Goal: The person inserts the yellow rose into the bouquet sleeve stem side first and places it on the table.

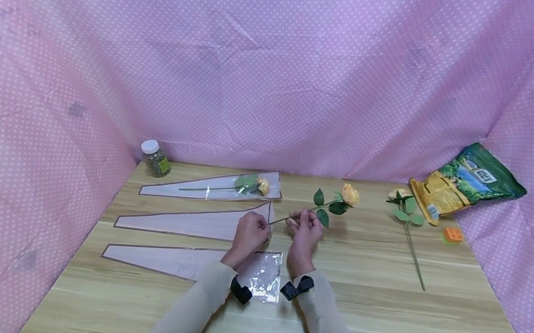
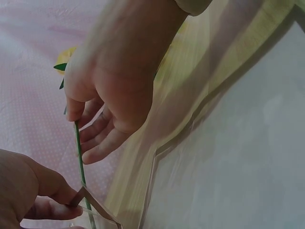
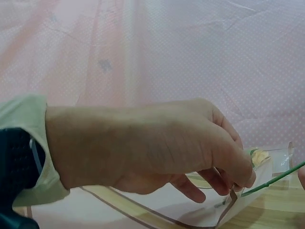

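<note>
My left hand [image 1: 250,235] pinches the open wide end of the middle clear flower sleeve [image 1: 188,227], which has a dark border. The left wrist view shows its edge lifted between thumb and finger. My right hand [image 1: 305,239] holds the green stem of an artificial yellow rose [image 1: 350,195] between thumb and fingers, bloom pointing right. The stem's lower end [image 2: 90,217] is at the sleeve's mouth, seemingly within it; the left hand [image 3: 190,148] partly hides the tip in the right wrist view.
Behind, another sleeve [image 1: 172,192] holds a yellow rose [image 1: 262,187]; a third sleeve [image 1: 158,259] lies in front. A loose rose [image 1: 409,237], an orange-green block [image 1: 452,235] and a green-yellow bag [image 1: 472,182] are at right. A white-capped jar [image 1: 156,160] stands back left.
</note>
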The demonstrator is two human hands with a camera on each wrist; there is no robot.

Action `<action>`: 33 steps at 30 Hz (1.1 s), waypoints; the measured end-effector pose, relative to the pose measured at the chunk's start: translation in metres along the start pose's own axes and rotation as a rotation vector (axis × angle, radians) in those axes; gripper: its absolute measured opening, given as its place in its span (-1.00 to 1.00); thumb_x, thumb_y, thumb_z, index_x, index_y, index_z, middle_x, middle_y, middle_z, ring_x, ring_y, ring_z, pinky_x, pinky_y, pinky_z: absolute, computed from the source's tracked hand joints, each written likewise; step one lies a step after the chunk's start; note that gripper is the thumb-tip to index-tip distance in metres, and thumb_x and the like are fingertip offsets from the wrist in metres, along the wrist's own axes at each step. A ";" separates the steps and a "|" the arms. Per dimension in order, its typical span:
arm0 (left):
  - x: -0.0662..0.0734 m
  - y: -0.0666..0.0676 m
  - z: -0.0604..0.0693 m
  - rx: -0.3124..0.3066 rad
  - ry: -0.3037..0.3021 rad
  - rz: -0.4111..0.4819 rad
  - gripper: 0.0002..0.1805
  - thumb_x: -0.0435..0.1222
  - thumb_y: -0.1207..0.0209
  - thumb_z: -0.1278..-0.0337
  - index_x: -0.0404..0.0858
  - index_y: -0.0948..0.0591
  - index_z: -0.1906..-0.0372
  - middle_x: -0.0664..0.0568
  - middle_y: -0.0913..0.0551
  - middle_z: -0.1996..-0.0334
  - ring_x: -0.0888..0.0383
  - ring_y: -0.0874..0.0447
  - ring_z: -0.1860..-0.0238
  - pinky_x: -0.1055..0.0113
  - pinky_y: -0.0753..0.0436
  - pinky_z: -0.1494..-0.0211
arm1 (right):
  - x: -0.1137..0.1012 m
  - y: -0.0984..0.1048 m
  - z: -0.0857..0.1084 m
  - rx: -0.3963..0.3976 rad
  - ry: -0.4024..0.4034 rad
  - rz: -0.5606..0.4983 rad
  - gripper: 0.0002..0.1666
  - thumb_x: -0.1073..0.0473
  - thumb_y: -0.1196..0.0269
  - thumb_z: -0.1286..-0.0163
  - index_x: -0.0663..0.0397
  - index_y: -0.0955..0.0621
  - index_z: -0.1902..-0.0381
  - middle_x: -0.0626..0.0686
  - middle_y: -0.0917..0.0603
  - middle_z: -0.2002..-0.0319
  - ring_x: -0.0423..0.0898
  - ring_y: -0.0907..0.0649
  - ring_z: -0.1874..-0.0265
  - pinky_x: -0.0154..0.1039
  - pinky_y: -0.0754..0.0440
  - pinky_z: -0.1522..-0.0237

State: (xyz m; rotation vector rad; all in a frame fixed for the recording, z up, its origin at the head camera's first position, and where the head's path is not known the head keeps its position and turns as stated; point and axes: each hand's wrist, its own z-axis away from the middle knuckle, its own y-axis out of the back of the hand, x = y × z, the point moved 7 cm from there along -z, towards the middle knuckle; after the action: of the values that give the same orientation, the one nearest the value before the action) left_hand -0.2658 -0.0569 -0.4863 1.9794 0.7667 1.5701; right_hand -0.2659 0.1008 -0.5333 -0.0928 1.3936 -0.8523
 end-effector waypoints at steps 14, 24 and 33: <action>0.003 0.000 0.003 0.036 0.000 0.005 -0.89 -0.42 -0.30 0.10 -0.30 -0.68 0.62 -0.08 -0.64 0.43 0.05 -0.58 0.35 0.21 -0.58 0.23 | 0.009 0.007 -0.003 0.091 -0.043 -0.062 -0.55 0.21 -0.21 -0.45 0.27 -0.41 -0.21 0.29 -0.66 -0.03 0.18 -0.72 -0.04 -0.24 -0.76 0.14; 0.004 -0.001 0.004 0.040 0.019 -0.009 -0.86 -0.42 -0.30 0.06 -0.30 -0.66 0.63 -0.10 -0.65 0.40 0.02 -0.60 0.32 0.17 -0.60 0.19 | 0.004 0.011 -0.006 0.075 0.009 0.032 -0.40 0.33 -0.26 -0.38 -0.01 -0.32 -0.30 0.25 -0.63 0.00 0.24 -0.73 0.01 -0.18 -0.77 0.17; 0.003 -0.002 0.004 0.044 0.022 -0.016 -0.89 -0.42 -0.31 0.05 -0.31 -0.68 0.59 -0.10 -0.67 0.37 0.02 -0.62 0.27 0.16 -0.62 0.13 | 0.003 0.013 -0.009 0.054 -0.023 0.070 -0.60 0.26 -0.27 -0.39 -0.03 -0.42 -0.12 0.20 -0.64 0.01 -0.14 -0.77 0.30 -0.17 -0.77 0.15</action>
State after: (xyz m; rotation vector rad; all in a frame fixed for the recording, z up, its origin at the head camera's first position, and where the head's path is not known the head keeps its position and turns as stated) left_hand -0.2619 -0.0536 -0.4862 1.9847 0.8303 1.5808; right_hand -0.2679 0.1119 -0.5450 -0.0117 1.3439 -0.8278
